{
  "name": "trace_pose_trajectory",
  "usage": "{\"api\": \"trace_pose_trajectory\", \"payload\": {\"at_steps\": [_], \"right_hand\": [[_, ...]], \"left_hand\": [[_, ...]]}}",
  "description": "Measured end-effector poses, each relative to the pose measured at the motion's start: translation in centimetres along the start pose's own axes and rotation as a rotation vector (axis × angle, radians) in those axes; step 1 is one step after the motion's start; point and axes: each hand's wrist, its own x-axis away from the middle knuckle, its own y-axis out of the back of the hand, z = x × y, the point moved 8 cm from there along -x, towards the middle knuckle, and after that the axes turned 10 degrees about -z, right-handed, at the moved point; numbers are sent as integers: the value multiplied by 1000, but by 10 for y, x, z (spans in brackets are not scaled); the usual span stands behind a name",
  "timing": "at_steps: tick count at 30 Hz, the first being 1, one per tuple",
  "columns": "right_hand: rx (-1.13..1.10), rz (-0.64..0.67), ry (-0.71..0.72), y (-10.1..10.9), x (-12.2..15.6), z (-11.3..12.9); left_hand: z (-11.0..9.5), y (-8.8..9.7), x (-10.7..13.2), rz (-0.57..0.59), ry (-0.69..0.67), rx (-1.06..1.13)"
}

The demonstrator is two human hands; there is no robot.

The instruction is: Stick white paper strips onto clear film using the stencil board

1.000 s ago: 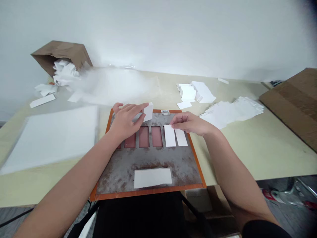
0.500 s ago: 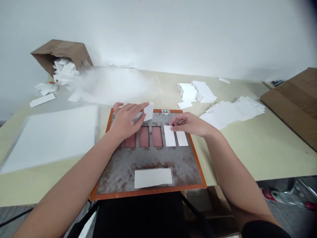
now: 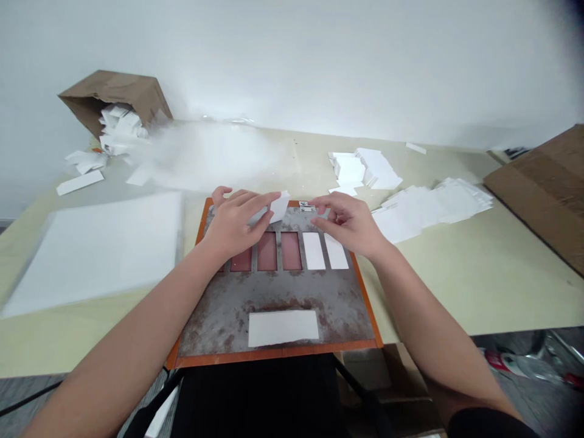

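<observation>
Paper slip (image 3: 278,207), white, single: held over the far part of a rusted steel plate (image 3: 274,304) by the left hand (image 3: 232,225). Grip pressed together, fingertips and thumb apparently pinching the slip's near end. Long axis tilted, far end leaning up and to the right.

Right hand (image 3: 349,225): grip spread, fingers apart, holding nothing, just above two white strips.

White strips (image 3: 314,251), (image 3: 336,251): side by side in the plate's two rightmost windows, long axes running toward and away from the person, probably because the windows are cut to that shape.

Reddish windows (image 3: 267,251), (image 3: 291,251): uncovered, directly left of the strips.

White sheet (image 3: 283,328): lying crosswise near the plate's near edge.

Paper stacks (image 3: 353,170), (image 3: 433,204): loose on the table (image 3: 456,286) beyond and right of the plate, likely kept there within the right hand's reach.

Paper bag (image 3: 114,91): tipped over at far left, spilling slips (image 3: 121,128).
</observation>
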Motion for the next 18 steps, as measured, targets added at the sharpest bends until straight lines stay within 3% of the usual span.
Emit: {"api": "trace_pose_trajectory", "payload": {"at_steps": [3,8,13,18], "right_hand": [[139,-101,272,-2,6,26],[395,-77,402,-15,14,39],[352,-120,401,-16,13,40],[177,-87,234,-14,9,35]], "left_hand": [[-8,-1,0,24,-74,35],[-10,-1,-1,22,-94,57],[-9,1,0,17,-80,64],[-7,1,0,49,-48,62]]}}
